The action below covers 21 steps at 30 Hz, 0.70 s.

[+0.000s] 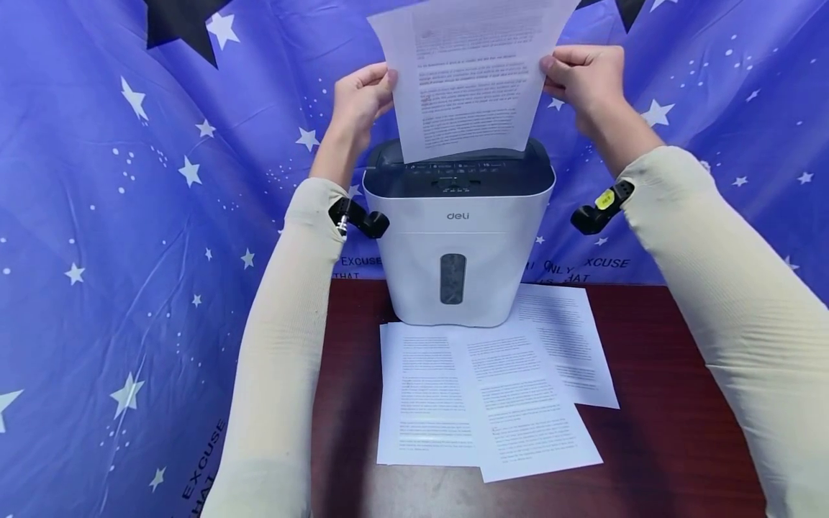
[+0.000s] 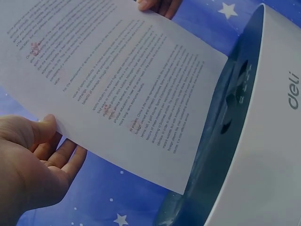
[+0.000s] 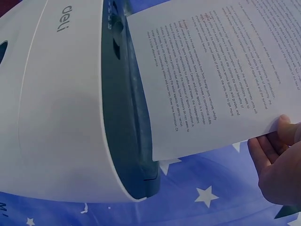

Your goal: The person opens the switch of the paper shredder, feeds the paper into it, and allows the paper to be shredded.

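Note:
A printed sheet of paper (image 1: 473, 86) is held upright between both hands, its lower edge right at the top of a white paper shredder (image 1: 414, 244) marked "deli". My left hand (image 1: 363, 97) pinches the sheet's left edge, thumb on the printed face. On the opposite edge my right hand (image 1: 588, 79) pinches it the same way. Seen from the left wrist, the sheet (image 2: 117, 89) slants down to the dark top (image 2: 225, 127) of the shredder. In the right wrist view the thumb of the right hand (image 3: 282, 165) lies over the paper's edge.
Several printed sheets (image 1: 427, 403) lie overlapping on the dark red table (image 1: 660, 403), in front of and partly behind the shredder. A blue curtain (image 1: 162, 252) with white stars hangs behind and to the left. Black wrist cameras (image 1: 372, 223) stick out from both sleeves.

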Each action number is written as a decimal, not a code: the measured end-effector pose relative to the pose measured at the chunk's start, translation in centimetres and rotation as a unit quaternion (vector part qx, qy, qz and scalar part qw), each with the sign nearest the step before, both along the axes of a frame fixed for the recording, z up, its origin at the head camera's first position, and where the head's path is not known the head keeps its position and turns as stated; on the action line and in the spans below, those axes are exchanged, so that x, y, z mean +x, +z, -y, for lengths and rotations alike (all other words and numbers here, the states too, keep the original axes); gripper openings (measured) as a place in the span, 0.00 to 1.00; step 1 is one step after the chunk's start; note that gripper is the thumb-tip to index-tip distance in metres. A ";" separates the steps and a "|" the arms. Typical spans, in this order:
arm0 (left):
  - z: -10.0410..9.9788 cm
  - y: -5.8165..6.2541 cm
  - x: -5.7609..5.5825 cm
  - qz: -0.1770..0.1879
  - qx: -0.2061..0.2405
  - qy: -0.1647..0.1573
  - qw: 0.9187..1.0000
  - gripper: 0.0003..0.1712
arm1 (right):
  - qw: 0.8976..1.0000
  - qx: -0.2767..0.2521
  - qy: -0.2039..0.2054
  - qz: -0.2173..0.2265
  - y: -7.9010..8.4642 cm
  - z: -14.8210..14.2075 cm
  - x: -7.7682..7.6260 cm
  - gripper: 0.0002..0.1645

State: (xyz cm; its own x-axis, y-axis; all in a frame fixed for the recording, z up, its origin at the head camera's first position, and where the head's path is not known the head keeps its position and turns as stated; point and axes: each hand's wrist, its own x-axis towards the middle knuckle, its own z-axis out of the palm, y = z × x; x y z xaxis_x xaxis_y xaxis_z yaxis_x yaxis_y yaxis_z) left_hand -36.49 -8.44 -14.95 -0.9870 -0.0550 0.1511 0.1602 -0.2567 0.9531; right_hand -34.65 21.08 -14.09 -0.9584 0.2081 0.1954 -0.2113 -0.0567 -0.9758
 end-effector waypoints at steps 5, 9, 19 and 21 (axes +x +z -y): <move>0.3 -0.4 0.0 -0.004 -0.018 -0.004 1.000 0.16 | 1.000 -0.006 0.011 0.007 -0.4 -0.1 0.0 0.15; 0.6 -0.5 0.1 -0.001 -0.031 -0.012 0.999 0.16 | 1.000 0.004 0.022 0.008 -0.6 -0.1 0.1 0.14; 0.9 -0.5 0.3 -0.003 -0.044 -0.007 0.999 0.15 | 0.999 0.015 0.040 0.015 -0.4 -0.2 0.2 0.11; 0.7 -0.4 0.3 -0.001 -0.037 -0.006 0.999 0.15 | 0.999 0.019 0.038 0.013 -0.5 -0.2 0.3 0.11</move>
